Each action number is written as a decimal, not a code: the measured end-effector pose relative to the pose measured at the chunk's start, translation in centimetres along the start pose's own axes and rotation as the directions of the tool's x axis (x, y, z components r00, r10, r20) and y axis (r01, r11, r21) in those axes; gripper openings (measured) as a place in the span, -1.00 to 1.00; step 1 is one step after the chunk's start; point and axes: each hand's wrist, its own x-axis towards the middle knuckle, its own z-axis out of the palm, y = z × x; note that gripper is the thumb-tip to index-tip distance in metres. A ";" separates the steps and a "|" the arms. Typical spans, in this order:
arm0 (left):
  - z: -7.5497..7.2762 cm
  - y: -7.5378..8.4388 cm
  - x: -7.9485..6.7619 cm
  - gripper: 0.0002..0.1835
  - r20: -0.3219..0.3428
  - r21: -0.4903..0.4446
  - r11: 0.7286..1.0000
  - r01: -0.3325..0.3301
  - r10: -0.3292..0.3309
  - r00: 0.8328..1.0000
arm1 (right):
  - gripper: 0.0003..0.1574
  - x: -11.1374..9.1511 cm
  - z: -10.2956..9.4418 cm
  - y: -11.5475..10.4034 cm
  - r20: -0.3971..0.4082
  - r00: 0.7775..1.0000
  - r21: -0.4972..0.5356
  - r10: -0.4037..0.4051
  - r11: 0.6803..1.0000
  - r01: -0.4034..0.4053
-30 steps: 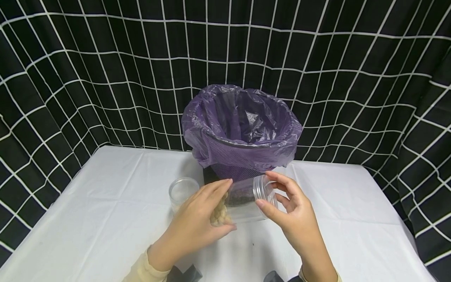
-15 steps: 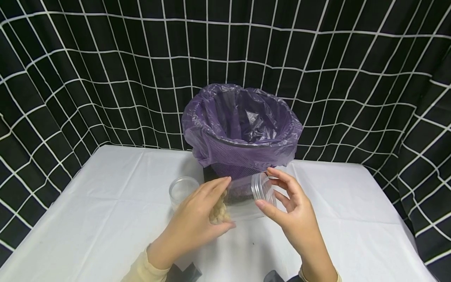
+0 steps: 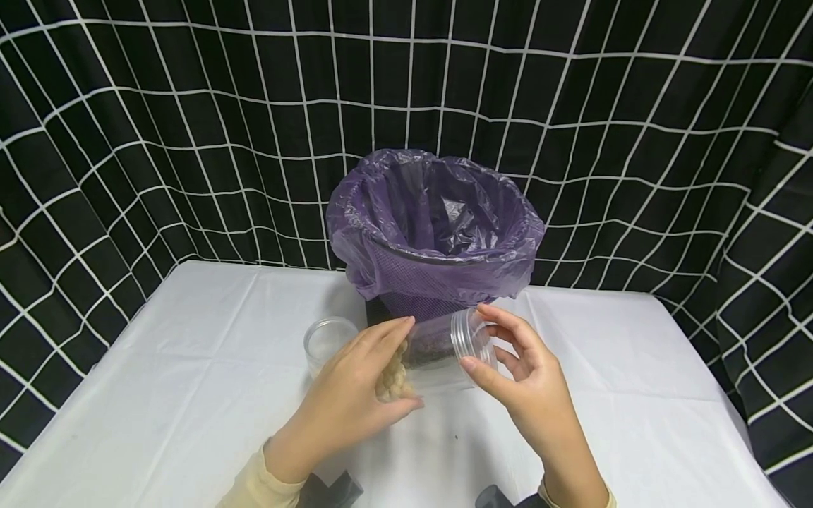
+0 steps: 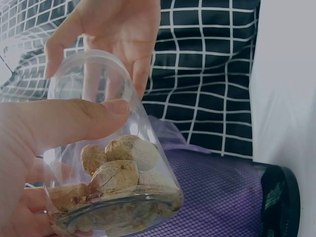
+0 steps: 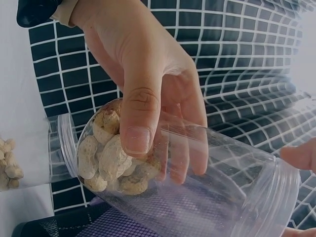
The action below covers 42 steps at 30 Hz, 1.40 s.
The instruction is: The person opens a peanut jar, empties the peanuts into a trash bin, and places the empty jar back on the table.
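A clear plastic jar lies tilted on its side between the two hands, above the table. My left hand grips its bottom end, where peanuts in their shells are gathered. In the left wrist view, the left thumb lies across the jar wall. At the ribbed end, my right hand holds the jar between thumb and fingers. Whether that ribbed part is a separate lid or the jar's neck, I cannot tell. A second clear jar, with peanuts, stands left of the left hand, partly hidden.
Behind the hands stands a dark mesh bin lined with a purple bag, its mouth upward. A white cloth covers the table. Black curtains with a white grid enclose the back and sides.
The ribbed end of the jar has shifted slightly left and changed its tilt a little. Both hands keep their places on the jar.
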 end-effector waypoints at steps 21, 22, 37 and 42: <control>0.0 -0.1 0.1 -0.02 -0.003 0.003 1.000 0.001 -0.001 1.000 | -0.26 0.1 0.0 0.0 -0.001 1.000 0.007 0.002 1.000 -0.002; 0.0 -0.2 0.1 -0.02 -0.004 0.003 1.000 0.000 0.000 1.000 | -0.26 0.1 -0.1 0.0 0.003 1.000 0.013 -0.002 1.000 0.002; 0.1 -0.2 0.0 -0.03 -0.007 0.005 1.000 -0.008 0.008 1.000 | -0.26 0.0 -0.2 0.2 0.034 0.999 0.053 -0.035 0.998 0.033; 0.1 -0.2 0.0 -0.04 -0.010 0.004 1.000 -0.011 0.011 1.000 | -0.25 0.0 -0.2 0.3 0.055 0.997 0.057 -0.057 0.997 0.054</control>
